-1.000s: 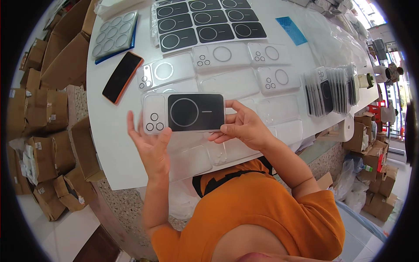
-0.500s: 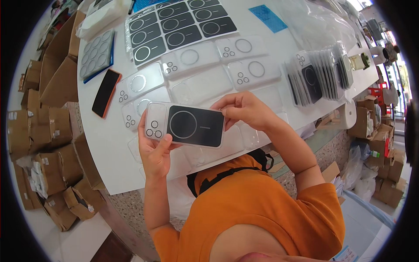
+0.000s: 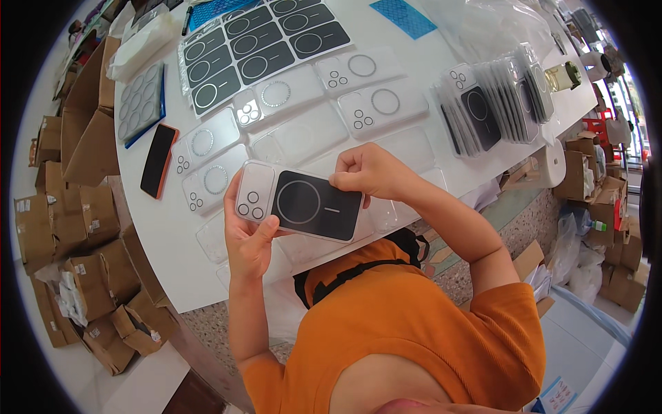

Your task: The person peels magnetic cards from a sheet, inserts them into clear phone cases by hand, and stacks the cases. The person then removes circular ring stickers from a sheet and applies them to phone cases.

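A clear phone case (image 3: pixel 262 178) with camera rings lies across my left hand (image 3: pixel 249 241); its thumb presses the near edge and its fingers go underneath. On the case sits a black panel (image 3: pixel 329 219) printed with a pale ring and a short bar. My right hand (image 3: pixel 372 171) grips the far right edge of the case, thumb on the panel's border and the other fingers curled. Beyond, several clear cases with rings (image 3: pixel 383 107) lie in rows on the white table (image 3: pixel 155 241). A sheet of similar black panels (image 3: pixel 265 58) lies behind them.
Upright packed cases (image 3: pixel 486 114) stand in a row at the right. At the left are a phone with an orange edge (image 3: pixel 158 162) and a sheet of rings (image 3: pixel 141 100). A blue sheet (image 3: pixel 405 18) lies far back. Cardboard boxes (image 3: pixel 89 207) are piled left of the table.
My right hand has shifted from the case's right end a little along its far edge, its thumb now over the panel's border. The case has tilted slightly; the whole view has shifted a bit.
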Demonstrator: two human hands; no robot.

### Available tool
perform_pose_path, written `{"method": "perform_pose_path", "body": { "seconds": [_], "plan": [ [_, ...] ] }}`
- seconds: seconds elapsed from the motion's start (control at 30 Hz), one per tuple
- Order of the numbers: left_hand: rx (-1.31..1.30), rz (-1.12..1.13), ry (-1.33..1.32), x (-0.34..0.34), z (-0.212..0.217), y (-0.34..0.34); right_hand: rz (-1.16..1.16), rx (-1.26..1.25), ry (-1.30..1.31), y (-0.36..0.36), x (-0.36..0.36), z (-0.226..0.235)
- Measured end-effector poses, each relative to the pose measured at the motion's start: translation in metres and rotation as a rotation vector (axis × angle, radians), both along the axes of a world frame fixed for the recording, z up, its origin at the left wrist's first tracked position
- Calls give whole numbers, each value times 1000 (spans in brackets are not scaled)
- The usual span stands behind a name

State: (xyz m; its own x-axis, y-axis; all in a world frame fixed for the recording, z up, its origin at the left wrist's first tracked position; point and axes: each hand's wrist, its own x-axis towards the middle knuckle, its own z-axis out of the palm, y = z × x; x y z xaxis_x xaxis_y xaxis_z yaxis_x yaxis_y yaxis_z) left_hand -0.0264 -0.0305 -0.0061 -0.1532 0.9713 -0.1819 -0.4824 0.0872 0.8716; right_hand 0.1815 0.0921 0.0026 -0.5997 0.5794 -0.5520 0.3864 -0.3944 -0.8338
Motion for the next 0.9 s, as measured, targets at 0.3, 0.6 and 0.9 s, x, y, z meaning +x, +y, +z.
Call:
{"method": "perform_pose_path", "body": {
  "seconds": [0.3,0.6,0.9],
  "plan": [
    [-36,49,69,6,-5,-1,22,46,22,1,7,-15],
    [-69,75,-22,-2,-7,-3,41,-177,303,-3,24,-10],
    [-59,43,-32,0,-6,-7,2,-200,201,-6,18,-13]
  ]
}}
